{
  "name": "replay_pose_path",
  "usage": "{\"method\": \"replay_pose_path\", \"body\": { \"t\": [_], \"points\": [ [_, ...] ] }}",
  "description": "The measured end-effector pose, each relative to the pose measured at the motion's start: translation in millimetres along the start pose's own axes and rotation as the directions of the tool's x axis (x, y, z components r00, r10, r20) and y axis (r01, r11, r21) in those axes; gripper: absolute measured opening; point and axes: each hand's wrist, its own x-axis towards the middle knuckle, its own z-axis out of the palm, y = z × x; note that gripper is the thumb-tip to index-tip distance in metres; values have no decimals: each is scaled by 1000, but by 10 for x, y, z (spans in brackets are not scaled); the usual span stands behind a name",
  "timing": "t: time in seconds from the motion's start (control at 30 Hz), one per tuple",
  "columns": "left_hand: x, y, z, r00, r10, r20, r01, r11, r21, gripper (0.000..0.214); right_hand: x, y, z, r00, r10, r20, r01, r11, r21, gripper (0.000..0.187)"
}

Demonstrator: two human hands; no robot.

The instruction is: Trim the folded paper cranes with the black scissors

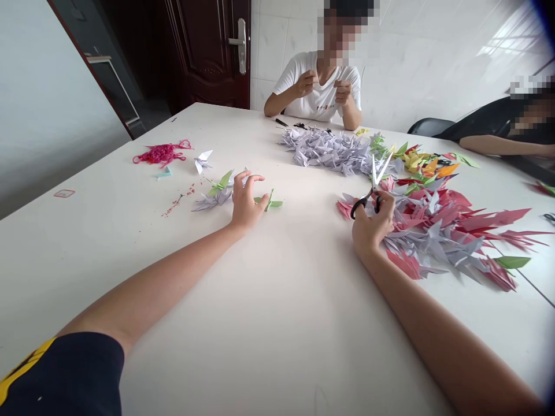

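The right hand (372,226) closes around black-handled scissors (374,175), their blades open; the open left hand (246,199) rests just beside folded paper cranes (212,200), lilac and green.

Lilac paper cranes (325,151), pink-and-grey paper cranes (433,231) (a few green), black-handled scissors (362,205), magenta cord (162,153)

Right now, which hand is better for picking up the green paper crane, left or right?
Left, I think. The left hand is empty and sits right by the green paper crane, while the right hand is busy holding the scissors.
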Motion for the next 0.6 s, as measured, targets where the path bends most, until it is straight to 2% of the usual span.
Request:
{"method": "replay_pose_path", "body": {
  "t": [0.1,0.17,0.4,0.6],
  "points": [
    [-1,12,-6,1000,-14,8,14,1000,-7,36,47,79,41,989,111,102,-106,993,-53,35],
    [-3,16,-8,1000,-16,14,16,1000,-4,35,70,120,66,984,142,112,-136,989,-57,35],
    [-1,-1,3,1000,-12,19,12,1000,-8,33,66,128,75,984,136,112,-134,991,-30,36],
    [-4,15,-7,999,-31,43,31,1000,4,31,123,135,64,988,105,116,-96,992,-80,38]
  ]
}}
